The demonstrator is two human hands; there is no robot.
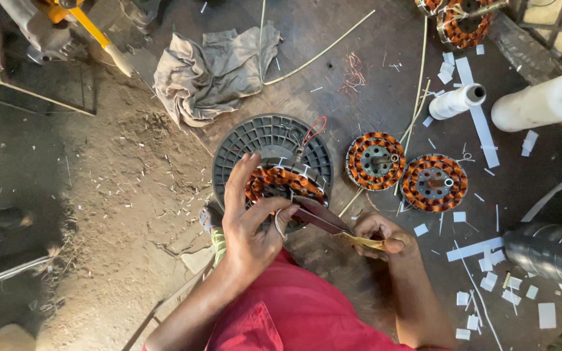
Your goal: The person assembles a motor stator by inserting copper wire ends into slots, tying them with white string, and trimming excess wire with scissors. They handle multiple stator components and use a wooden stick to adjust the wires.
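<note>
Beside the held stator (285,184), two wound stators (376,160), scissors (333,224).

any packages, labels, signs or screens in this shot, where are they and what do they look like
No signs, screens or printed labels show.
White plastic bottle: upper right, lying on its side, plain and cream-white.
White thread spool: left of the bottle, a small cylinder on its side.
Blank white paper slips: scattered at right, small rectangles and strips.
Nearer the hands: the left hand rests on a copper-wound stator; the right hand holds scissors.
</note>
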